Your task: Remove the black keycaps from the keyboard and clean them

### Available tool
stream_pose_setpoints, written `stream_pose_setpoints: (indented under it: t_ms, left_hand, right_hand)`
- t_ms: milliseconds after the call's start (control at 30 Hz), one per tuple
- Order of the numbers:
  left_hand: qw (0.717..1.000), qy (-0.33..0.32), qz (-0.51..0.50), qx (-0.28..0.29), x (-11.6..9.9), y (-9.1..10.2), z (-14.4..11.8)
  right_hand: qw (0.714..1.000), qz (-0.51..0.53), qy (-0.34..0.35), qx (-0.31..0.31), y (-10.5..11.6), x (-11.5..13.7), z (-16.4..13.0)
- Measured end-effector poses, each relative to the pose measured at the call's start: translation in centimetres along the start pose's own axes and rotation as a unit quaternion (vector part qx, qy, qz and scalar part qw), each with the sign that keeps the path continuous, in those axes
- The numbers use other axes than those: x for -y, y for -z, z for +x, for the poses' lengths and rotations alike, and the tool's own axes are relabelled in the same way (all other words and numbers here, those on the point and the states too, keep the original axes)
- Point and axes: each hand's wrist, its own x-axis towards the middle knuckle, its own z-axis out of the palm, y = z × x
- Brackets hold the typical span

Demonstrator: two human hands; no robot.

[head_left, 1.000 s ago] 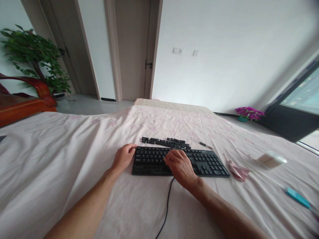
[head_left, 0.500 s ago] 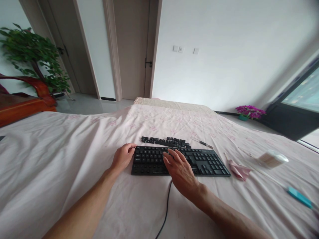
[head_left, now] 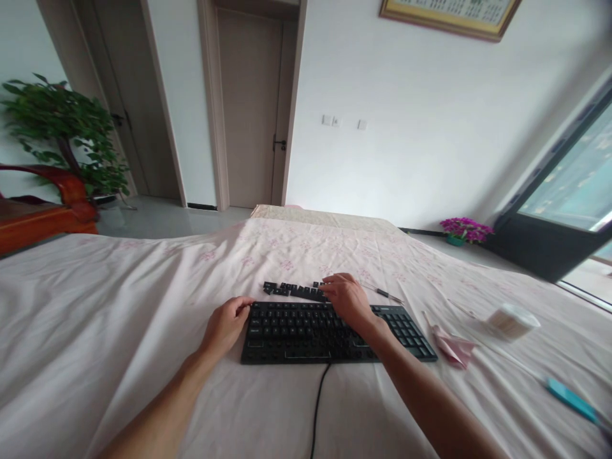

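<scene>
Black loose keycaps lay under the right hand's curled fingertips; left hand gripped the keyboard's left edge.

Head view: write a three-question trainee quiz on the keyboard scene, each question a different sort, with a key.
1. True or false: the left hand rests at the left end of the black keyboard.
2. Which does the right hand reach over the keyboard to touch? A) the loose black keycaps B) the folded pink paper C) the white round container
3. Fill in: the keyboard's black cable runs from its near edge toward the ____.

Key: 1 true. 2 A. 3 camera; it crosses the pink bedsheet to the picture's bottom edge.
</scene>
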Motion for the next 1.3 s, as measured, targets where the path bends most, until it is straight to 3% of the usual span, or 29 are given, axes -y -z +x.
stream_pose_setpoints:
  t_ms: [133, 433, 800, 1300]
  left_hand:
    - [1.000, 0.002, 0.000, 0.002, 0.1, -0.1, 0.0]
    - [1.000, 0.000, -0.004, -0.001, 0.2, -0.2, 0.2]
    - [1.000, 0.011, -0.004, 0.001, -0.1, 0.0, 0.1]
    - [1.000, 0.016, 0.016, -0.003, -0.3, 0.0, 0.1]
  right_hand:
    - [0.998, -0.033, -0.048, 0.023, -1.2, -2.0, 3.3]
    - [0.990, -0.078, -0.073, 0.095, -3.9, -2.2, 6.4]
    - [0.981, -0.114, -0.067, 0.140, -4.9, -2.4, 7.4]
    - [0.983, -0.083, -0.073, 0.148, -4.0, -2.2, 7.6]
